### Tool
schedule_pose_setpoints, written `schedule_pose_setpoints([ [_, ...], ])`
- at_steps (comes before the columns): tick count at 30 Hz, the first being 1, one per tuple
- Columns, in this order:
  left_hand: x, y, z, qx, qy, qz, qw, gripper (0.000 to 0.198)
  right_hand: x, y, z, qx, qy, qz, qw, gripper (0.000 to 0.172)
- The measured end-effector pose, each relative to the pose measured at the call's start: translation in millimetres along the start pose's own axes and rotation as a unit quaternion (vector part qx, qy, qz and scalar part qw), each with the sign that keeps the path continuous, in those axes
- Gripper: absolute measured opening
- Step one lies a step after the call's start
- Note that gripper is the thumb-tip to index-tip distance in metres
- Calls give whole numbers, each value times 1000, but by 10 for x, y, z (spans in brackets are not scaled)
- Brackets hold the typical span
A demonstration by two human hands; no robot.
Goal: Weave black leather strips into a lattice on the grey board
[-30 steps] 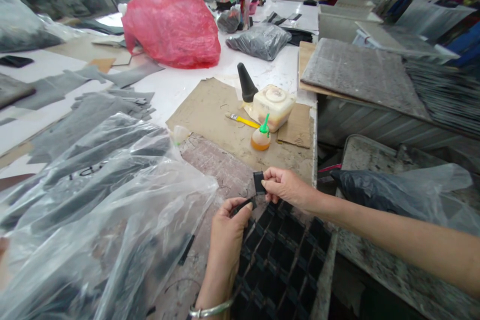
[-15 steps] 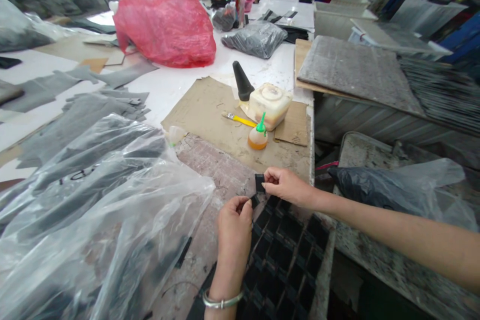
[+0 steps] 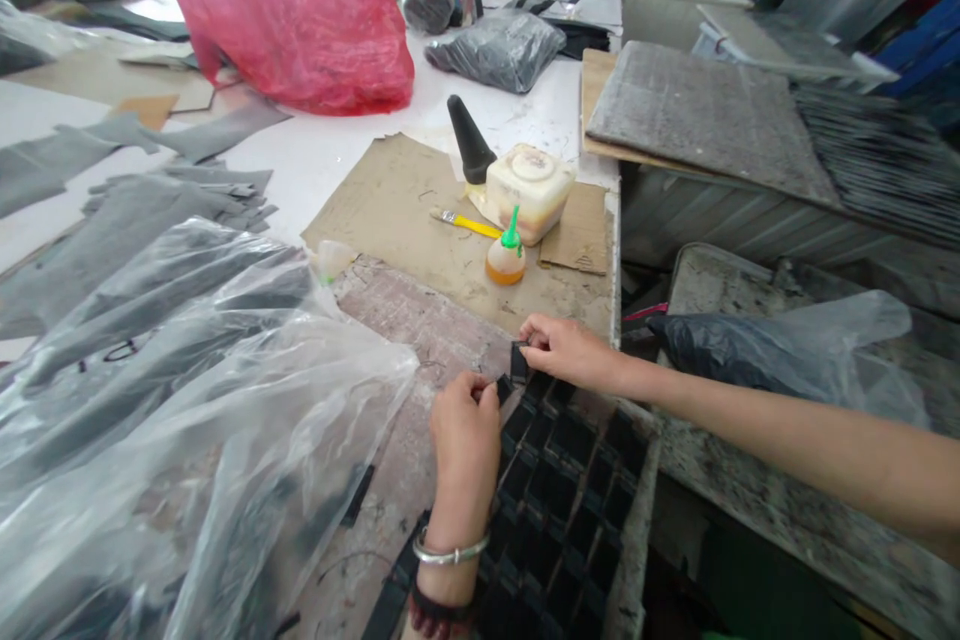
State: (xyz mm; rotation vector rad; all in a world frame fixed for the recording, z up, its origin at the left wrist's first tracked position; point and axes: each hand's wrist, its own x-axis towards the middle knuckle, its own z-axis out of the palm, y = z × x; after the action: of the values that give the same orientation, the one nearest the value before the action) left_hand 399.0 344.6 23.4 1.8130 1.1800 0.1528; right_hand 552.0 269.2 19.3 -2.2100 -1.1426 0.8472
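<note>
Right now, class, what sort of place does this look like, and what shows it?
Probably a workshop or factory floor: rows of black pieces, a green-tipped squeeze bottle and a yellow-handled brush suggest it.

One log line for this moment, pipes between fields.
left hand: pinching black piece | right hand: pinching another black piece | bottle: upright

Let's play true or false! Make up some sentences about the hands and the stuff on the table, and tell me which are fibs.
1. The right hand holds a small black piece. True.
2. The silvery bracelet is on the right wrist. False: it is on the left wrist.
3. The little bottle has a green spout. True.
4. The brush has a blue handle. False: its handle is yellow.
5. The big red bag is nearer to the hands than the little bottle. False: the bottle is nearer.
</note>
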Motion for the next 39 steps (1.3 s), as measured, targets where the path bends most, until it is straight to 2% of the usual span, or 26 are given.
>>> schedule_pose_setpoints([
  [7,53,-6,-36,-9,-29,-22,999,10,35,4,-31,46,-2,43,998,7],
  [13,63,-22,-58,23,-46,0,999,10,33,-4,-39,62,-13,45,997,6],
  [20,34,-30,-55,82,-45,57,994,15,39,24,-35,4,-8,5,1000,6],
  [30,33,-131,-77,141,-4,130,981,15,83,139,-7,8,-4,0,1000,3],
  [36,-91,-244,-111,161,-43,236,957,20,88,135,-3,12,-11,6,1000,3],
  [39,-158,-280,-90,209,-34,290,933,19,74,127,3,15,-12,3,1000,4],
])
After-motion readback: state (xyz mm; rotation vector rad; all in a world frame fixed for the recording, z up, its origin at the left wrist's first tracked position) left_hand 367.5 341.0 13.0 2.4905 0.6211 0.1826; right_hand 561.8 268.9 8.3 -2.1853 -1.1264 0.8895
